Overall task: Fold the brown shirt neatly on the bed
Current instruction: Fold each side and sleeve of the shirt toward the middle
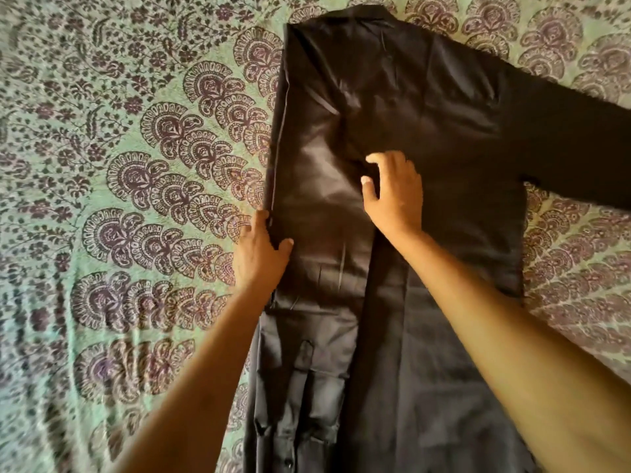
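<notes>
The dark brown shirt lies flat on the bed, collar at the far end. Its left side is folded inward, with that sleeve laid lengthwise down the body toward me. The right sleeve stretches out to the right edge of the view. My left hand rests against the shirt's folded left edge, thumb on the fabric and fingers along the crease. My right hand lies on the middle of the shirt with fingers spread, pressing the cloth beside the folded sleeve.
The bed is covered by a green sheet printed with purple floral and fan patterns. It spreads wide to the left of the shirt and shows again at the right below the outstretched sleeve.
</notes>
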Motion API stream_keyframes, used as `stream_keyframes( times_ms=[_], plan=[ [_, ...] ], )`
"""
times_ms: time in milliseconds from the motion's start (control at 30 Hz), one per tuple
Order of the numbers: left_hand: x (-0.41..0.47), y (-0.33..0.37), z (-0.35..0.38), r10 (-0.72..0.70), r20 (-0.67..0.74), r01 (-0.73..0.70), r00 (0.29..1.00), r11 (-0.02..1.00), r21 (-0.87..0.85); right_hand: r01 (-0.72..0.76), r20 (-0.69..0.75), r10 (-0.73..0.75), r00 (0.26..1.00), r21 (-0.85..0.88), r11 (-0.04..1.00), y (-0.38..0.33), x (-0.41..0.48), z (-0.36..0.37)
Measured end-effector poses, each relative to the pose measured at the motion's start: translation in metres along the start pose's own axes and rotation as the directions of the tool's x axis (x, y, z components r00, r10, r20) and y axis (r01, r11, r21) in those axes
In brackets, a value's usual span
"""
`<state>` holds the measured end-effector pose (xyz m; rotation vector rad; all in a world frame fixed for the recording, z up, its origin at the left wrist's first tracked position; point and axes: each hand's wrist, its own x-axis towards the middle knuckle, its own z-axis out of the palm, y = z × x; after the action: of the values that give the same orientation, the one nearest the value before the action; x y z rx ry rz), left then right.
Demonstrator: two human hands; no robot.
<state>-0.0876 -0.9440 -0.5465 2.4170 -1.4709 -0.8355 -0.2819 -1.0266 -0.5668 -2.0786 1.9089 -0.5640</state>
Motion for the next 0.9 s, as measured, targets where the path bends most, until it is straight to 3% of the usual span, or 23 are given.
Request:
stream_keyframes(
  times_ms=[67, 167, 233, 400, 533, 633, 733, 800, 900],
  plan=[
    [-0.011, -0.014, 0.003, -0.094, 0.104, 0.1, 0.99, 0.993, -0.056, 0.136, 0.133, -0.145, 0.98, 0.074, 0.988, -0.007, -0.009, 0.003],
    [-0.028, -0.038, -0.003, -0.188, 0.274, 0.264, 0.943, 0.925, -0.273, 0.046, 0.481, -0.103, 0.871, 0.129, 0.991, -0.014, -0.018, 0.01],
    [-0.038, -0.061, -0.002, -0.249, 0.27, 0.341, 0.93, 0.859, -0.381, 0.035, 0.557, -0.068, 0.828, 0.068, 0.997, -0.016, -0.017, 0.01],
    [-0.091, -0.082, -0.012, -0.158, 0.475, 0.381, 0.866, 0.823, -0.422, 0.008, 0.564, -0.062, 0.823, 0.097, 0.995, -0.022, -0.015, -0.003],
    [-0.141, -0.114, -0.007, -0.117, 0.602, 0.427, 0.79, 0.809, -0.403, 0.198, 0.609, -0.051, 0.792, -0.178, 0.964, -0.018, -0.024, -0.004],
    [-0.172, -0.128, 0.005, -0.169, 0.52, 0.436, 0.837, 0.78, -0.449, 0.273, 0.537, -0.094, 0.839, -0.265, 0.925, -0.022, -0.039, -0.004],
    [-0.19, -0.132, 0.012, -0.286, 0.347, 0.438, 0.893, 0.726, -0.53, 0.367, 0.516, -0.229, 0.826, -0.183, 0.912, -0.039, -0.075, -0.002],
    [-0.201, -0.135, 0.017, -0.277, 0.403, 0.463, 0.872, 0.733, -0.498, 0.44, 0.551, -0.296, 0.78, -0.147, 0.886, -0.045, -0.106, 0.001],
    [-0.22, -0.144, 0.025, -0.227, 0.542, 0.449, 0.809, 0.834, -0.32, 0.421, 0.617, -0.221, 0.755, -0.199, 0.885, -0.041, -0.147, 0.002]
  ],
)
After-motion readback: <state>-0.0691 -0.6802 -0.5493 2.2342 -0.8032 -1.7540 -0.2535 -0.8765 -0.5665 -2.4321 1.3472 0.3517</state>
